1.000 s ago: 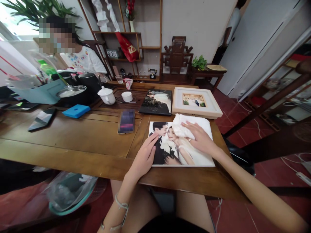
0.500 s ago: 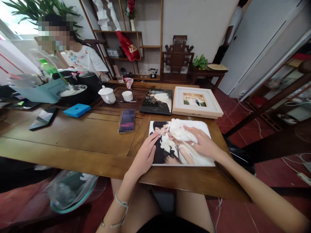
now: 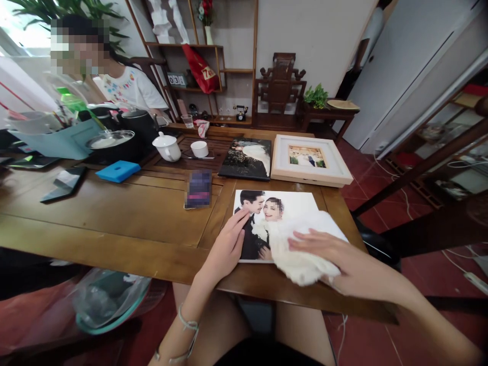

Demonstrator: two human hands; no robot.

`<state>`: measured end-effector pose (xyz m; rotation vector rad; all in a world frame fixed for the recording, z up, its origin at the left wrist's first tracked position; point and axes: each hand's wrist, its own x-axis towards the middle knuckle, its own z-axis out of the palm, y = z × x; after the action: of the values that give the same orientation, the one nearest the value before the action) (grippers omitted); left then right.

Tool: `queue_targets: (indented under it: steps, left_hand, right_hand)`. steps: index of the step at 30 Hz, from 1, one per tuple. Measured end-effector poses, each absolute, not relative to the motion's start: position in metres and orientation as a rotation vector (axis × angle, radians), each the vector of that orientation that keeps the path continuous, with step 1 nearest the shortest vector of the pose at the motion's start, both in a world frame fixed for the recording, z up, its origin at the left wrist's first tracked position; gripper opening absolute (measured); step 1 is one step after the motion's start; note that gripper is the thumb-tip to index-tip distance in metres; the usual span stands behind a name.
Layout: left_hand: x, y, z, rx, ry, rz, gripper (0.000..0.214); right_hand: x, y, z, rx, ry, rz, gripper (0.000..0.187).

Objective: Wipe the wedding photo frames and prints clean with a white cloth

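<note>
A photo panel [image 3: 253, 244] with a picture of a couple lies flat at the table's near edge. My left hand [image 3: 231, 239] rests flat on its left side, fingers stretched out and holding nothing. Under my right hand [image 3: 328, 251] is a white cloth [image 3: 297, 259], pressed onto the lower right of the panel and hanging over its near edge. The right fingers lie spread over the cloth, which hides much of the picture's right half.
Behind the panel are a dark photo panel [image 3: 247, 158] and a pale wooden picture frame [image 3: 311, 160]. A phone [image 3: 198, 189], white teapot [image 3: 166, 147], white cup [image 3: 199, 149] and blue block [image 3: 118, 171] stand further left. Another person [image 3: 131, 91] sits across the table.
My right hand has moved the cloth down toward the panel's near edge, uncovering the second face in the picture. My left hand has stayed in place.
</note>
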<state>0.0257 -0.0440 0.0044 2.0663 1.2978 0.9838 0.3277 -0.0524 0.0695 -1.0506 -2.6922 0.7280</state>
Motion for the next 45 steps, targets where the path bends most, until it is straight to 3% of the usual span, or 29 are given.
queue_targets:
  steps: [2, 5, 9, 15, 20, 25, 30, 36, 42, 45]
  left_hand:
    - [0.026, -0.043, 0.004, 2.07, 1.287, 0.993, 0.046]
    - [0.026, -0.043, 0.004, 2.062, 1.28, 1.0, 0.046]
    - [0.025, -0.043, 0.005, 2.048, 1.293, 0.979, 0.045]
    - [0.024, -0.044, 0.004, 2.044, 1.296, 0.966, 0.045]
    - [0.025, -0.045, 0.006, 2.046, 1.29, 0.98, 0.045]
    - [0.026, -0.045, 0.006, 2.044, 1.301, 0.976, 0.045]
    - [0.026, -0.044, 0.004, 2.054, 1.321, 0.956, 0.046]
    - [0.025, -0.042, 0.002, 2.079, 1.292, 0.98, 0.046]
    - [0.025, -0.044, 0.002, 2.058, 1.283, 0.99, 0.045]
    - [0.025, -0.043, 0.002, 2.008, 1.267, 1.006, 0.044]
  right_hand:
    - [0.323, -0.058, 0.078, -0.91, -2.747, 0.912, 0.082]
    - [0.313, -0.04, 0.078, -0.767, -2.755, 1.051, 0.07]
    - [0.305, 0.01, 0.058, -0.91, -2.62, 0.89, 0.055]
    - [0.307, 0.055, 0.04, -1.297, -2.33, 0.523, 0.054]
    - [0.324, 0.036, 0.032, -1.366, -2.29, 0.308, 0.055]
    - [0.335, -0.019, 0.036, -1.213, -2.449, 0.277, 0.072]
    - [0.317, -0.066, 0.052, -0.997, -2.667, 0.467, 0.089]
    - [0.285, -0.046, 0.057, -0.884, -2.736, 0.596, 0.089]
    - [0.268, 0.034, 0.042, -1.129, -2.529, 0.355, 0.064]
    - [0.257, 0.047, 0.043, -1.277, -2.518, 0.197, 0.064]
